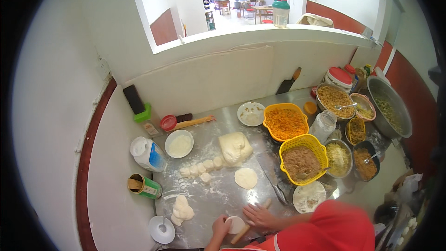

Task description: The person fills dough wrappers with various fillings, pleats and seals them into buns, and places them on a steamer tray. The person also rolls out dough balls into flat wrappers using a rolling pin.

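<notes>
On the floured metal worktop, my left hand (221,226) holds the left edge of a small flattened dough round (235,225). My right hand (258,216) lies flat with its palm over a wooden rolling pin (241,234), whose lower part rests at the round's right edge. Above them lies a larger flat dough round (246,178). Behind it is a big dough block (235,148), with a row of cut dough pieces (201,168) running to its left. Several flattened dough pieces (182,210) overlap at the left. A large knife (273,177) lies right of the larger round.
At the right stand a yellow basket of brown filling (325,153), a yellow basket of orange filling (267,125), several filled bowls and a plate of flour (309,197). Along the left are a white bowl (166,144), a plastic jar (148,153), a green can (151,187) and a small dish (156,236).
</notes>
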### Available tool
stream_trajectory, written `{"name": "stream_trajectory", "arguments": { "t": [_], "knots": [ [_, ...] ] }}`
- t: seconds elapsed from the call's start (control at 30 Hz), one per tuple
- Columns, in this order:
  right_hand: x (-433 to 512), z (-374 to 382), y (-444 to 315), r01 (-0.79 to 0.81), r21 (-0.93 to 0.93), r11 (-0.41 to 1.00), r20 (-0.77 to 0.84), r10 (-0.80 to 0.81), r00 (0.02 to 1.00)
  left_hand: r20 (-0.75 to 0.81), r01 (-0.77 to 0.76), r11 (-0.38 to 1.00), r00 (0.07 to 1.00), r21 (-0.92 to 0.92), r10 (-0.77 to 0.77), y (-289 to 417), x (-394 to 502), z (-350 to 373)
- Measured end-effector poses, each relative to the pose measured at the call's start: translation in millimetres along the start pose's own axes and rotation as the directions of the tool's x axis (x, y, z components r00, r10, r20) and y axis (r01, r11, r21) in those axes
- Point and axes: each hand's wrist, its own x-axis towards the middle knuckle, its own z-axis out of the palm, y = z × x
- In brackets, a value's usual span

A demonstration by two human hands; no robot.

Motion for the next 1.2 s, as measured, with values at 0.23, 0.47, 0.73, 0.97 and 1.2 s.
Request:
{"name": "stream_trajectory", "arguments": {
  "t": [0.23, 0.47, 0.73, 0.97, 1.2],
  "knots": [
    [102.4, 2.0, 8.0, -0.088, 0.017, 0.996, -0.103, 0.090, 0.991, 0.063, -0.088, 0.987, 0.993, -0.137, 0.097, 11.8, -2.5, -0.4],
    [-21.1, -6.5, -10.2, 0.032, 0.033, 0.999, 0.028, -0.033, 0.999, 0.038, -0.043, 0.994, 0.998, -0.100, 0.047, -37.6, -9.0, -6.8],
    [95.5, 20.5, 4.5, -0.104, -0.024, 0.994, 0.001, 0.104, 0.995, 0.054, 0.002, 0.972, 0.998, 0.234, -0.015, 33.2, -9.3, -28.9],
    [-2.0, 0.8, -10.2, -0.057, 0.121, 0.991, 0.071, 0.049, 0.996, 0.036, 0.122, 0.955, 0.993, -0.271, -0.116, -49.1, -30.1, 11.4],
    [66.9, 26.4, -14.7, -0.056, 0.018, 0.998, 0.041, 0.055, 0.998, 0.044, 0.136, 0.990, 0.990, -0.030, -0.135, 6.8, -18.5, -25.0]
  ]
}}
